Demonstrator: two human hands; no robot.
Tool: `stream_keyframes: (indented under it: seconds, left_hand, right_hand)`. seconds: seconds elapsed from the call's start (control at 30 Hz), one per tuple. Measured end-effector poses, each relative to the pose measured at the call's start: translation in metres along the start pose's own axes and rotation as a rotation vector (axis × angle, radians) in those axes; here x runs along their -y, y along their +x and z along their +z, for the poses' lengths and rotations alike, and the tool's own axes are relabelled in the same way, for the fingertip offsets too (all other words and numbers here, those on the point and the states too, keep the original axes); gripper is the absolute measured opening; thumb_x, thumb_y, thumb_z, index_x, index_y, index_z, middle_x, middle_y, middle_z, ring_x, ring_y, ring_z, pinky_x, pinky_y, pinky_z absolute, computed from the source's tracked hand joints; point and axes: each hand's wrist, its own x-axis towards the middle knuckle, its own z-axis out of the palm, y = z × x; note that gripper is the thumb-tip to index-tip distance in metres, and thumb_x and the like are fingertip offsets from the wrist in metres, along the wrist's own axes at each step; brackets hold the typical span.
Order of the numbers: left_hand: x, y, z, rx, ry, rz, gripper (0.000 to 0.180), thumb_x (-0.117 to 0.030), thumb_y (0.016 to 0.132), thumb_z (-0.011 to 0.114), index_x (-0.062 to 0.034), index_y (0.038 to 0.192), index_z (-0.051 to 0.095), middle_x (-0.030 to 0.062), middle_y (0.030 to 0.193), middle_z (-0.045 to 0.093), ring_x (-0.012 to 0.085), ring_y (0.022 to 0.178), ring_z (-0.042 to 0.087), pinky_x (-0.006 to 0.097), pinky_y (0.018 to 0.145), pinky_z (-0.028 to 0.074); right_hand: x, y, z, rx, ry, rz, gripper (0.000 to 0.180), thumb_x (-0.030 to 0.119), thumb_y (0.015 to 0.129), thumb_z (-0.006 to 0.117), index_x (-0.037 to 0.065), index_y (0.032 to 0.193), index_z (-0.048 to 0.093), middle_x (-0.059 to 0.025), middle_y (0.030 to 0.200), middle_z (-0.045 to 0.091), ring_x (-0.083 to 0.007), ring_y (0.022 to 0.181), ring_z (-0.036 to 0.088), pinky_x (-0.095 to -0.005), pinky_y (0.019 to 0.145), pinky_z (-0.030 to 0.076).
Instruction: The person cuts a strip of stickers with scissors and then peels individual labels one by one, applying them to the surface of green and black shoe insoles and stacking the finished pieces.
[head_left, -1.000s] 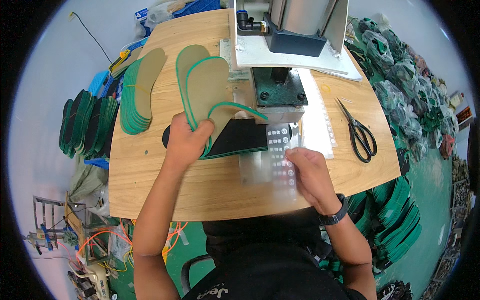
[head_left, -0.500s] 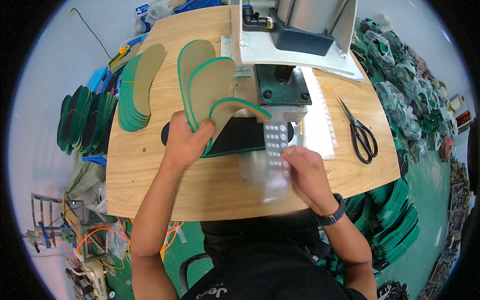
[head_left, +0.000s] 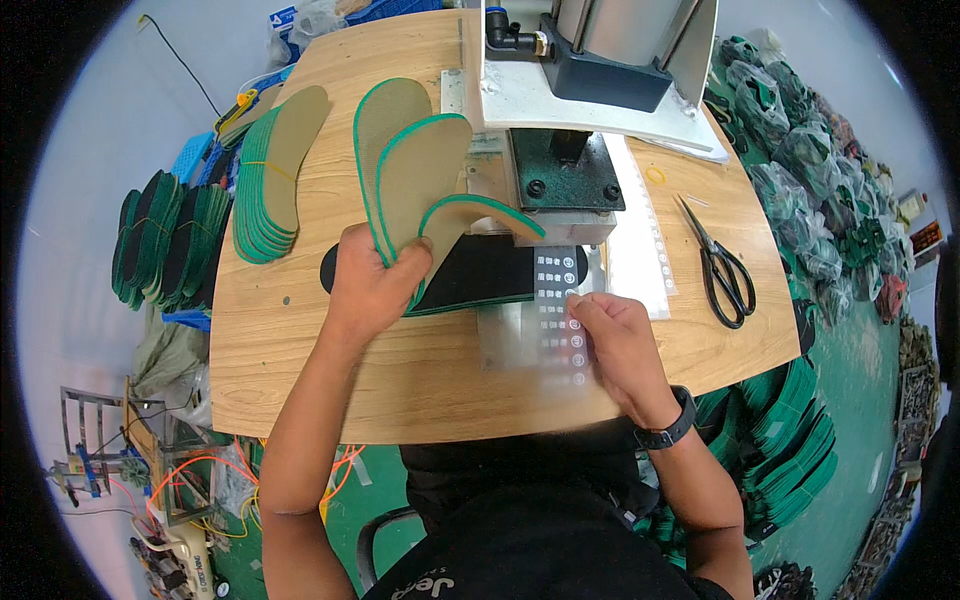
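A thin, see-through printed strip [head_left: 557,328] sits just left of the right fingers [head_left: 592,313], which pinch its edge. The left fingers [head_left: 412,262] curl tight around bendy tan insoles [head_left: 420,170] with green edges, fanned out just past them. A flat black insole [head_left: 490,270] lies between the left and right fingers.

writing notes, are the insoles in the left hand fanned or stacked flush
Fanned: the insoles' upper ends spread apart above the left hand.

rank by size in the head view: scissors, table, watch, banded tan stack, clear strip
1. Table
2. Banded tan stack
3. Scissors and clear strip: too alike to rank, the strip's lower end being blurred
4. Watch
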Motion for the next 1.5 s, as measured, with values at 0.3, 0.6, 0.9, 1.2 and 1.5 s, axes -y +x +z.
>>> stream_keyframes:
  seconds: [0.3,0.6,0.9,1.2,1.5]
  left_hand:
    - [0.002,0.001,-0.001,-0.016,0.048,0.015,0.013,-0.008,0.076,0.056,-0.0012,0.065,0.051,0.0020,0.053,0.045,0.0096,0.051,0.040,0.028,0.049,0.037]
    - [-0.006,0.004,0.005,0.263,0.311,0.034,0.032,-0.020,0.071,0.069,-0.0017,0.095,0.060,0.0149,0.084,0.060,0.0292,0.076,0.057,0.037,0.072,0.046]
    - [-0.010,0.003,0.010,0.351,0.583,0.159,0.068,-0.029,0.062,0.078,-0.0034,0.120,0.055,0.0180,0.099,0.060,0.0372,0.098,0.055,0.042,0.088,0.044]
    - [-0.011,-0.001,0.007,0.289,0.511,0.093,0.058,-0.030,0.064,0.078,-0.0054,0.113,0.059,0.0195,0.099,0.061,0.0375,0.098,0.056,0.044,0.084,0.047]
    - [-0.011,-0.001,0.009,0.249,0.517,0.061,0.056,-0.030,0.064,0.078,-0.0043,0.109,0.059,0.0190,0.096,0.061,0.0375,0.097,0.056,0.043,0.084,0.047]
  right_hand:
    - [0.000,0.004,-0.001,-0.008,-0.037,0.033,0.025,0.016,0.094,0.055,0.000,0.075,0.060,-0.0042,0.060,0.058,-0.0097,0.047,0.055,-0.0216,0.039,0.041]
    - [-0.004,0.004,0.001,0.000,-0.014,0.008,0.027,0.020,0.095,0.055,0.001,0.077,0.060,-0.0036,0.060,0.059,-0.0085,0.045,0.053,-0.0211,0.038,0.041]
    - [0.001,-0.001,0.005,-0.023,0.042,0.001,0.034,0.027,0.096,0.054,0.001,0.074,0.060,-0.0037,0.058,0.057,-0.0096,0.044,0.052,-0.0212,0.038,0.042]
    - [0.004,-0.001,0.001,0.014,0.026,0.002,0.031,0.021,0.093,0.056,0.000,0.071,0.059,-0.0039,0.055,0.055,-0.0098,0.040,0.049,-0.0217,0.035,0.039]
    - [-0.002,0.001,0.000,0.009,-0.023,0.012,0.027,0.018,0.093,0.056,0.001,0.072,0.059,-0.0047,0.056,0.057,-0.0097,0.040,0.050,-0.0212,0.035,0.039]
